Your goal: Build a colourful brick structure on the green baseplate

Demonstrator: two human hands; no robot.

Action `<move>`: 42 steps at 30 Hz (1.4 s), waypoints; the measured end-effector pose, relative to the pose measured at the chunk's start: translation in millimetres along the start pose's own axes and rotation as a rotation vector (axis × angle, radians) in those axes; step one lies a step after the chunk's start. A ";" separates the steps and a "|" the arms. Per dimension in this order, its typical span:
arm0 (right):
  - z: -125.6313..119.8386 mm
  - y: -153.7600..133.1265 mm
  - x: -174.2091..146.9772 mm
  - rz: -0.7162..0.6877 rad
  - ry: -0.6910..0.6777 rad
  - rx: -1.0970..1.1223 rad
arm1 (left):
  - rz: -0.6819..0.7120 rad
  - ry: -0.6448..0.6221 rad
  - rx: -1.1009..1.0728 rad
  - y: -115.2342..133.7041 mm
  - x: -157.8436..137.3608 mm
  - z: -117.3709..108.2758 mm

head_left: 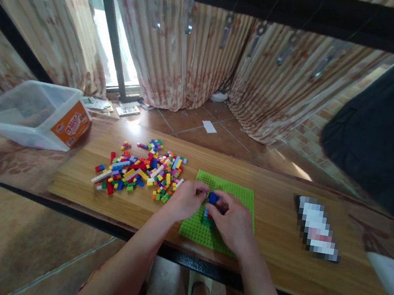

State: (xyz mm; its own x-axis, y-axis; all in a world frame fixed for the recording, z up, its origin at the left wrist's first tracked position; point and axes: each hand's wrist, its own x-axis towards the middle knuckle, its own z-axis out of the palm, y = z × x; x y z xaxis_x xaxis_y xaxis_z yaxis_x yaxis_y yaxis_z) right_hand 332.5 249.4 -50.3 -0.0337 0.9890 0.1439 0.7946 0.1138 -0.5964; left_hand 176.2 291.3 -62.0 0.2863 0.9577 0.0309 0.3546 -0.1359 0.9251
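Observation:
Over the green studded baseplate (192, 221), my right hand (235, 221) curls its thumb and fingers around a dark blue toy brick (213, 198). Light blue and red bricks show just under that brick, partly covered by my fingers. I cannot tell whether they are all joined or pressed onto the plate. Just left of the blue brick, my left hand (186, 200) is closed in a pinch. Whatever lies between its fingertips, if anything, is too small to make out. A pile of loose toy bricks (133, 172) in many colours spreads left of the baseplate.
The wooden board (267, 268) forms the tabletop. At its left stands a clear plastic bin (34, 136) with an orange label. A pixelated flat object (318, 231) lies to the right. Curtains (195, 62) hang beyond, and a dark covered shape (386, 132) stands at right.

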 end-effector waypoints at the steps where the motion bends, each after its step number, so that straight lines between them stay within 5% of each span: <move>1: -1.1 1.7 0.3 0.012 -0.008 0.020 | 0.006 -0.009 0.019 0.0 0.1 0.1; 11: -5.9 8.3 9.8 -0.122 -0.102 -0.007 | 0.063 -0.062 0.100 -1.3 -1.4 -0.5; 23: -60.1 65.7 -8.5 0.097 0.047 0.126 | 0.008 -0.041 0.157 1.7 -1.8 0.6; 42: -42.6 63.9 -0.3 0.081 -0.144 0.173 | 0.009 -0.071 0.223 8.2 -2.6 -1.5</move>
State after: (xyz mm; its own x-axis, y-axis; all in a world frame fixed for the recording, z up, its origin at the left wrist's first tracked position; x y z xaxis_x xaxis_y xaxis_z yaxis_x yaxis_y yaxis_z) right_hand 409.1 252.4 -54.8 -0.0699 0.9974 -0.0170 0.6832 0.0355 -0.7293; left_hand 177.0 288.1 -53.9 0.3493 0.9370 0.0053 0.5369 -0.2048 0.8184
